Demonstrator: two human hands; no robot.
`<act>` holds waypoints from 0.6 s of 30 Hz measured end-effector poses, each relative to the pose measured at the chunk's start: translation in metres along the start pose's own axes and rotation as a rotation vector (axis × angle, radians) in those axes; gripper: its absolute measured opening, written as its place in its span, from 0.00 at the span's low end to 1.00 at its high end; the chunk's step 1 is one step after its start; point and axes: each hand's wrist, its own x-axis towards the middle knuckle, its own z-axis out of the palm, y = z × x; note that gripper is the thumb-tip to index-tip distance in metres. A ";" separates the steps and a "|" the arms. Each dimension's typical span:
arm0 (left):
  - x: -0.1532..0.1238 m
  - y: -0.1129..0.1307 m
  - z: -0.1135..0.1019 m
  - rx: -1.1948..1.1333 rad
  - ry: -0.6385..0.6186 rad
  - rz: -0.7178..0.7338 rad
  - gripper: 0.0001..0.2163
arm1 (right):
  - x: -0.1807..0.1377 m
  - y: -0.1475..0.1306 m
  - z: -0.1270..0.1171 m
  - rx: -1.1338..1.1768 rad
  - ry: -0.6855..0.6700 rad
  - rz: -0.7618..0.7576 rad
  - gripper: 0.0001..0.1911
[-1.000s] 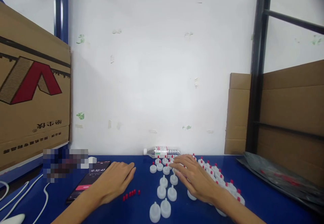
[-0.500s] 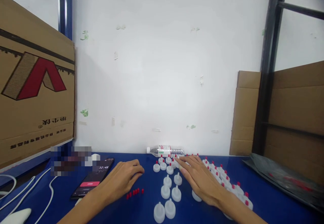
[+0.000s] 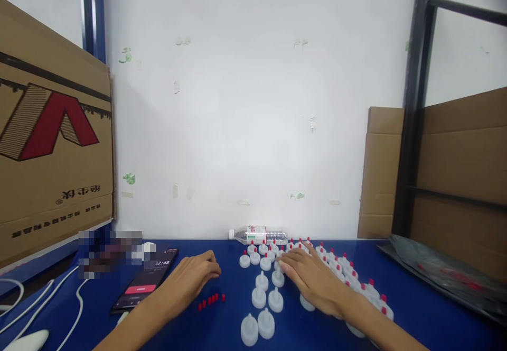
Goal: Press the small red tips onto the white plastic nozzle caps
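Note:
My left hand [image 3: 197, 273] hovers over the blue table, left of the white caps, its fingers curled together; whatever they may hold is hidden. Several small red tips [image 3: 209, 301] lie in a loose row just below it. My right hand [image 3: 312, 273] reaches in from the right, its thumb and fingertips closed at the nozzle of a white nozzle cap [image 3: 278, 278]. Other white nozzle caps without red tips, such as one front cap [image 3: 249, 331], stand upright nearby. Behind and right of this hand are many red-tipped white caps [image 3: 372, 289], partly covered by the hand and forearm.
A clear plastic bottle [image 3: 259, 234] lies on its side against the wall. At left are a phone [image 3: 146, 279], white cables [image 3: 80, 303] and a large cardboard box [image 3: 55, 171]. A grey plastic bag [image 3: 443, 274] lies at the right edge.
My right hand has lowered slightly, and its fingers have drawn together at a bare white cap. My left fingers have curled in more. The view has shifted slightly.

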 end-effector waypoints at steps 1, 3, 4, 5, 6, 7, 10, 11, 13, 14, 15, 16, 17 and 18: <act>0.000 0.000 0.000 -0.003 -0.006 -0.003 0.17 | 0.001 0.002 0.001 -0.020 0.035 0.002 0.24; 0.000 0.000 0.000 -0.011 -0.021 -0.010 0.17 | 0.003 0.008 0.003 -0.059 0.099 0.021 0.24; 0.001 0.000 0.000 -0.016 -0.031 -0.013 0.16 | 0.004 0.011 0.004 -0.074 0.120 0.037 0.24; 0.001 -0.001 0.001 -0.019 -0.041 -0.016 0.16 | 0.005 0.013 0.006 -0.087 0.133 0.058 0.25; 0.002 -0.001 0.001 -0.022 -0.050 -0.021 0.16 | 0.005 0.015 0.007 -0.097 0.136 0.077 0.25; 0.003 -0.002 0.002 -0.025 -0.059 -0.026 0.16 | 0.005 0.017 0.009 -0.107 0.137 0.091 0.27; 0.004 -0.004 0.004 -0.034 -0.084 -0.040 0.15 | 0.004 0.016 0.011 -0.131 0.118 0.104 0.30; 0.004 -0.004 0.004 -0.037 -0.092 -0.041 0.14 | 0.004 0.015 0.011 -0.138 0.110 0.103 0.30; 0.003 -0.004 0.003 -0.042 -0.106 -0.033 0.14 | 0.003 0.013 0.011 -0.151 0.098 0.107 0.30; 0.002 -0.003 0.003 -0.044 -0.112 -0.028 0.15 | 0.002 0.012 0.012 -0.157 0.094 0.113 0.30; 0.002 -0.002 0.002 -0.045 -0.118 -0.023 0.15 | 0.002 0.012 0.012 -0.161 0.090 0.121 0.30; 0.001 0.000 0.001 -0.046 -0.122 -0.020 0.15 | 0.002 0.012 0.013 -0.163 0.087 0.128 0.30; 0.001 0.001 0.000 -0.047 -0.127 -0.017 0.14 | 0.001 0.012 0.014 -0.163 0.084 0.133 0.29; 0.000 0.002 -0.002 -0.048 -0.130 -0.014 0.14 | 0.001 0.012 0.014 -0.160 0.084 0.136 0.29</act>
